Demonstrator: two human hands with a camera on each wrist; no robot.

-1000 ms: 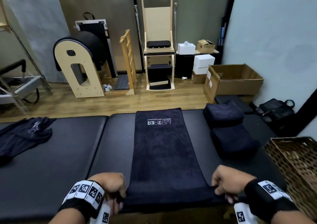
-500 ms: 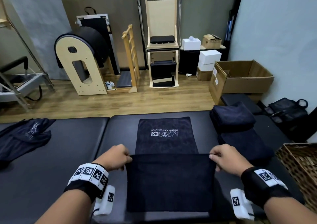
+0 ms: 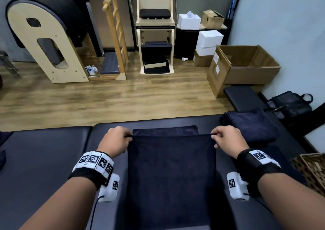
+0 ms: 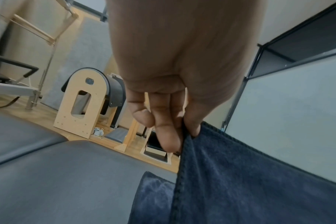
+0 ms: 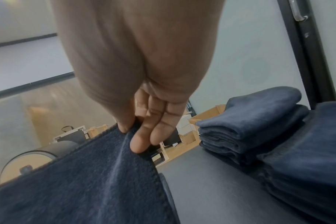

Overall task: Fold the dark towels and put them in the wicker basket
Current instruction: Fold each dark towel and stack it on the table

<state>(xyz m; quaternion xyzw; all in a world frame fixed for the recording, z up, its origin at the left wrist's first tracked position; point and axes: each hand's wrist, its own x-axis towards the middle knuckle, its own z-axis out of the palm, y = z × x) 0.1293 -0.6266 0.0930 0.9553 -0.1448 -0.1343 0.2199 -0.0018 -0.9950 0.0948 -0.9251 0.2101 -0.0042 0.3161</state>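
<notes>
Head view: both forearms reach forward from the bottom corners of the frame, wrists banded with black-and-white markers. The left hand [image 3: 117,141] sits left of centre, knuckles up, fingers curled, pinching the left corner of the dark towel [image 3: 171,175]. The right hand [image 3: 226,139] mirrors it right of centre, pinching the right corner. The towel's held edge runs taut between the two hands, and the cloth spreads toward the bottom of the frame over the black padded table [image 3: 44,159]. A strip of the towel's lower layer shows just above the held edge.

In the left wrist view the left hand [image 4: 175,75] hangs from the top of the frame; thumb and fingers [image 4: 163,133] close on the towel [image 4: 240,181] corner at mid-frame, with the cloth falling to the lower right.

In the right wrist view the right hand [image 5: 144,68] points down, thumb and fingers [image 5: 142,136] pinching the towel [image 5: 86,181] corner, the cloth filling the lower left.

A stack of folded towels [image 3: 249,126] lies at the right, near the right hand but apart from it. The wicker basket [image 3: 313,170] sits at the right edge, lower down.
</notes>
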